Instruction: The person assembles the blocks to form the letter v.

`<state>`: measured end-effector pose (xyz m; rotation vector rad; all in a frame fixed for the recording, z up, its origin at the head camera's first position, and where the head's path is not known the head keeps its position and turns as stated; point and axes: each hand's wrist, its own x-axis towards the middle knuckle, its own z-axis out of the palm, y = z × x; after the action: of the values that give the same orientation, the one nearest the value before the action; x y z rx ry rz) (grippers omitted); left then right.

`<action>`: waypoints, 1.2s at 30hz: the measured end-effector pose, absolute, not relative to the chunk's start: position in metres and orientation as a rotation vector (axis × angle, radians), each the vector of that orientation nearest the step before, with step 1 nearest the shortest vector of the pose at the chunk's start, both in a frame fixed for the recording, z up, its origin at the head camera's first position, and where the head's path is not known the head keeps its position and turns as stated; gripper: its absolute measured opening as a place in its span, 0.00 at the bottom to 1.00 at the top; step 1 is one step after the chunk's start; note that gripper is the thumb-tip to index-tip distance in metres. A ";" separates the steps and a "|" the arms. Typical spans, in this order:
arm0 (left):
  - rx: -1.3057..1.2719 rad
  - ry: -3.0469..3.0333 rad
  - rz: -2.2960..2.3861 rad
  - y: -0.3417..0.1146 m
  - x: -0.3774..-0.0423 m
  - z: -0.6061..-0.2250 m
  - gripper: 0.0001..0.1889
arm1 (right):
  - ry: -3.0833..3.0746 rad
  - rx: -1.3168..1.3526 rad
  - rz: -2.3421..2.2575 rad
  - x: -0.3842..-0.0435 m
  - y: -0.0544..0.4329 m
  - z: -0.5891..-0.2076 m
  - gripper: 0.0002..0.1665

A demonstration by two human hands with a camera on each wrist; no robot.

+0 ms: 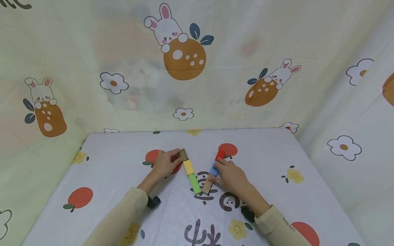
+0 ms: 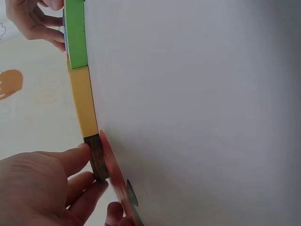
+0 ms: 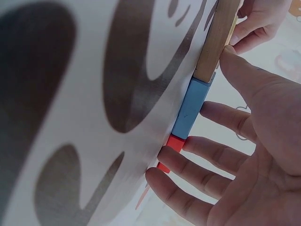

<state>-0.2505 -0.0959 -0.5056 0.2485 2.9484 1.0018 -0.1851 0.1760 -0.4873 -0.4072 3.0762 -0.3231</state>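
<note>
Six small blocks lie on the cloth in two slanting rows that form a V, near ends almost meeting. The left row has a dark brown block (image 1: 183,154) at its far end, then a yellow block (image 1: 188,167) and a green block (image 1: 194,183). My left hand (image 1: 164,165) pinches the dark brown block between thumb and fingers. In the right row are a red block (image 1: 220,154), a blue block (image 3: 191,107) and a plain wooden block (image 1: 207,185). Along its outer side rests my right hand (image 1: 232,176), thumb at the wooden block, fingers spread beside the blue and red ones.
A white cloth (image 1: 261,153) printed with fruit, flowers and dark lettering covers the table. Behind and at both sides hangs a curtain (image 1: 224,95) with rabbit prints. Each wrist wears a black device (image 1: 154,202).
</note>
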 end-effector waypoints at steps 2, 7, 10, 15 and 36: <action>0.248 2.947 1.004 -0.096 -0.251 -0.507 0.25 | 3.077 -0.414 -0.318 -0.185 0.176 -0.488 0.39; 0.255 2.945 1.010 -0.097 -0.252 -0.507 0.25 | 3.082 -0.424 -0.319 -0.185 0.176 -0.488 0.39; 0.255 2.945 1.005 -0.097 -0.252 -0.506 0.25 | 3.085 -0.427 -0.326 -0.185 0.177 -0.488 0.39; 0.257 2.945 1.006 -0.097 -0.252 -0.506 0.26 | 3.087 -0.431 -0.334 -0.185 0.177 -0.487 0.39; 0.297 2.960 1.020 -0.097 -0.251 -0.508 0.25 | 3.079 -0.408 -0.323 -0.186 0.174 -0.488 0.38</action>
<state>-0.2511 -0.0971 -0.5082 0.2971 2.9596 1.0196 -0.1860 0.1742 -0.4877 -0.4084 3.0792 -0.3226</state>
